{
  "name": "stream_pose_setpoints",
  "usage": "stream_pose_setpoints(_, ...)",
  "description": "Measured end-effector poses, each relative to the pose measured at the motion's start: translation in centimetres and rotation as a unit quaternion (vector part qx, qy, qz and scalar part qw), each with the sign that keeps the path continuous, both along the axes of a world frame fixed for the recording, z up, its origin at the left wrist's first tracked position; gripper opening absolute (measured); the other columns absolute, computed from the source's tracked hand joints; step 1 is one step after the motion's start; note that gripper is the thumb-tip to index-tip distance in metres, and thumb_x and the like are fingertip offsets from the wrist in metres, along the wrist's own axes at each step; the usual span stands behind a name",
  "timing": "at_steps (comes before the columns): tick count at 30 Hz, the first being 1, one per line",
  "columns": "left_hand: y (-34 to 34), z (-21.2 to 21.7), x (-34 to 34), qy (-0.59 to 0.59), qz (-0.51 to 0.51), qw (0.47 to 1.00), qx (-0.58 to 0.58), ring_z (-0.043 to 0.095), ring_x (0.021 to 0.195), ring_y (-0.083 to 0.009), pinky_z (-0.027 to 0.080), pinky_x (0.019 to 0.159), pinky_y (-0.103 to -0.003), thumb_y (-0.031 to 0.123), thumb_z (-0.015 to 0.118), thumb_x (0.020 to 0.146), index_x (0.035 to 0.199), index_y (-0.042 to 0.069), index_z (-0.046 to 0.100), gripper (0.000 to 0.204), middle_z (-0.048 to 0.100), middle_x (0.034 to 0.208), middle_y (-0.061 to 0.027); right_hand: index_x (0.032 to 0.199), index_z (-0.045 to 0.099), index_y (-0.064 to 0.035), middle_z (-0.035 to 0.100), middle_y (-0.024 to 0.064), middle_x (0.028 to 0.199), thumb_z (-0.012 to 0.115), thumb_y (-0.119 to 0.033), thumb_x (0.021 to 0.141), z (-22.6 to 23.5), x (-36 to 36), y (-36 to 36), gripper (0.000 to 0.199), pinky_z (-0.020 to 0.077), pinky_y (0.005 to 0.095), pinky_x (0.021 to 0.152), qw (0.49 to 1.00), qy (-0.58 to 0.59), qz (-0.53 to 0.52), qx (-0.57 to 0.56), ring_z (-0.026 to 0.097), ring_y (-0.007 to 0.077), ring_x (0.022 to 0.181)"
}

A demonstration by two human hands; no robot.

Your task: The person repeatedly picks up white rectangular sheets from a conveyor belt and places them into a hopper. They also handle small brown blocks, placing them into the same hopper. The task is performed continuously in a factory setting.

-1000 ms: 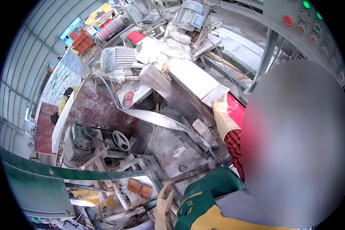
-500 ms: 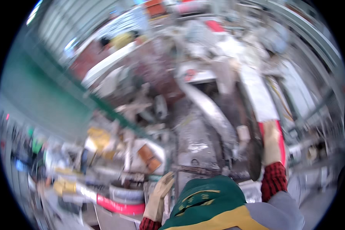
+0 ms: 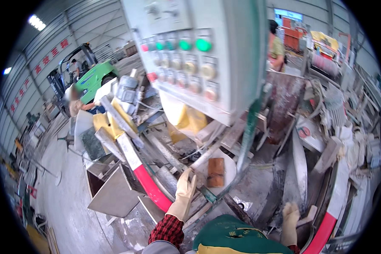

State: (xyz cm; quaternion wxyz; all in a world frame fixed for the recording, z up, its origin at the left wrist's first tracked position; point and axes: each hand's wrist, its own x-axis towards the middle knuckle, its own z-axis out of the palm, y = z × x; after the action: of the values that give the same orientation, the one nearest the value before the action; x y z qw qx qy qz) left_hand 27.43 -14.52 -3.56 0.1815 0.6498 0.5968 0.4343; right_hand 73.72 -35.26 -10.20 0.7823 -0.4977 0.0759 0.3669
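Note:
Both my hands wear cream-coloured gloves with red-and-black checked cuffs. My left hand, fingers stretched out, is beside the red-and-white rail and near the grey metal bars of the machine. Nothing shows in its palm. A brown brick-like block lies on a pale board just right of these fingers. Over the machine's right part is my right hand, its fingers smeared by motion. It is left of a second red-and-white rail, near a small pale block.
A control box with rows of buttons and green lights fills the upper middle. A green forklift and a seated person are at the far left. Another person stands beyond the box. A slanted board flanks the left rail.
My view has swung left, bringing the control box and forklift into sight. My right hand has come off the red part of the right rail and inward. My left hand stays near the left rail.

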Motion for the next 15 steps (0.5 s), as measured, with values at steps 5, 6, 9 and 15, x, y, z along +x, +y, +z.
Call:
stream_pose_setpoints(5, 2.0, 3.6, -7.6, 0.193, 0.207, 0.957, 0.062, 0.048, 0.116, -0.0368, 0.040, 0.099, -0.039, 0.023, 0.074, 0.072, 0.119, 0.002, 0.054, 0.055, 0.051, 0.124, -0.0211, 0.131, 0.043, 0.0027, 0.065, 0.0185, 0.099, 0.054, -0.009, 0.093, 6.9, -13.8, 4.5, 0.042, 0.0530, 0.0250, 0.066, 0.868, -0.061, 0.488, -0.065, 0.064, 0.0180, 0.076)
stream_pose_setpoints(6, 2.1, 4.9, -8.9, 0.203, 0.226, 0.953, 0.010, 0.045, 0.119, -0.0374, 0.038, 0.101, -0.040, 0.028, 0.074, 0.071, 0.123, 0.003, 0.051, 0.061, 0.049, 0.127, -0.0215, 0.132, 0.042, 0.0021, 0.065, 0.0184, 0.101, 0.054, -0.010, 0.093, 7.8, -15.3, 6.1, 0.043, 0.0526, 0.0247, 0.068, 0.840, -0.079, 0.534, -0.051, 0.064, 0.0178, 0.078)
stream_pose_setpoints(9, 2.6, 5.3, -12.2, 0.240, 0.312, 0.919, -0.010, 0.040, 0.122, -0.0396, 0.032, 0.104, -0.045, 0.032, 0.075, 0.070, 0.128, 0.006, 0.045, 0.071, 0.045, 0.129, -0.0212, 0.136, 0.039, 0.0002, 0.063, 0.0169, 0.110, 0.053, -0.013, 0.094, 8.8, -18.0, 10.1, 0.047, 0.0511, 0.0247, 0.073, 0.758, -0.139, 0.638, -0.010, 0.064, 0.0164, 0.084)
stream_pose_setpoints(15, 5.9, 5.1, -19.9, 0.289, 0.363, 0.882, -0.086, 0.036, 0.127, -0.0397, 0.030, 0.106, -0.044, 0.044, 0.073, 0.071, 0.132, 0.007, 0.043, 0.078, 0.042, 0.136, -0.0200, 0.136, 0.039, 0.0000, 0.065, 0.0151, 0.105, 0.052, -0.014, 0.094, 10.3, -17.3, 16.3, 0.046, 0.0511, 0.0246, 0.073, 0.793, -0.240, 0.559, 0.024, 0.064, 0.0160, 0.083)
